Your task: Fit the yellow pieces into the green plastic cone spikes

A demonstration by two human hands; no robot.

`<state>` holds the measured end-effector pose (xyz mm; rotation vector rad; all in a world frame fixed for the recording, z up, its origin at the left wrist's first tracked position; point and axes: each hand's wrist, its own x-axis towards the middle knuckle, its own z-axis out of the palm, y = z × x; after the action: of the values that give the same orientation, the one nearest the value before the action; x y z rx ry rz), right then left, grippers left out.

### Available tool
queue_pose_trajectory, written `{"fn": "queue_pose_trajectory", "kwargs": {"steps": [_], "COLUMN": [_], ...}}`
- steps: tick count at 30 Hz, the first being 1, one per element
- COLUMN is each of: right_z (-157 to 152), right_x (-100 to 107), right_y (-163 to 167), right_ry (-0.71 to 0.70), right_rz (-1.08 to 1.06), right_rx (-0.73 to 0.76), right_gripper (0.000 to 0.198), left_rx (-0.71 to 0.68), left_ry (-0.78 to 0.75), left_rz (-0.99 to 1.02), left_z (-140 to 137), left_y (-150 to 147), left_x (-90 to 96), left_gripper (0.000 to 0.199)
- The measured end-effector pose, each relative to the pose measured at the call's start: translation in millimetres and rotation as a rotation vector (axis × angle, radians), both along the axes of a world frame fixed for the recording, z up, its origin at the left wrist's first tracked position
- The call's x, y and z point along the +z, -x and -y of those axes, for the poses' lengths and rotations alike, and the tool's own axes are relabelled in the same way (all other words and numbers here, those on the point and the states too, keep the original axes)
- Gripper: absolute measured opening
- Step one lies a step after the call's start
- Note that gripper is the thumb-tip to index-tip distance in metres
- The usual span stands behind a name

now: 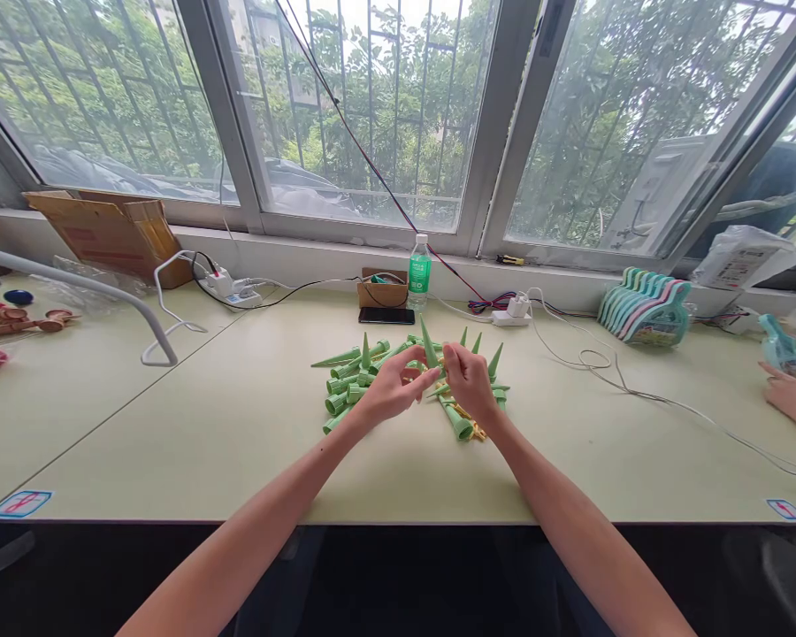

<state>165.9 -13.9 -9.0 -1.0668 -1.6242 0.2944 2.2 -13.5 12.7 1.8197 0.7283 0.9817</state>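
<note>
A heap of several green plastic cones [353, 382] lies on the pale table [239, 442], some lying flat and some standing tip up. My left hand [393, 389] and my right hand [470, 379] meet above the heap. Both pinch one upright green cone [429, 347], its tip pointing up between the fingers. A few small yellow pieces [474, 431] lie under the right wrist beside another green cone [456, 422].
A black phone [386, 315], a small cardboard box [383, 288] and a green-labelled bottle [419, 271] stand behind the heap. White cables and a charger [512, 311] trail right. Another person's hand [792, 396] rests at the far right. A stack of pastel holders [645, 306] stands by the window.
</note>
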Motion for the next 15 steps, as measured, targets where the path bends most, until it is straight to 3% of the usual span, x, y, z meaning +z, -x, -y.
{"fn": "queue_pose_trajectory", "kwargs": {"steps": [8,15], "right_z": [-0.7,0.0], "right_x": [-0.7,1.0], "right_y": [-0.3,0.3], "right_ry": [0.025,0.031], "right_rz": [-0.020,-0.026], "right_rx": [0.033,0.027], "right_gripper": [0.043,0.043], "left_rx": [0.023,0.109], "left_ry": [-0.227,-0.334], "left_rz": [-0.023,-0.064], "left_z": [-2.8,-3.9], "left_y": [-1.5,-3.0], "left_x": [-6.3,-8.9], "left_gripper": [0.028,0.029]}}
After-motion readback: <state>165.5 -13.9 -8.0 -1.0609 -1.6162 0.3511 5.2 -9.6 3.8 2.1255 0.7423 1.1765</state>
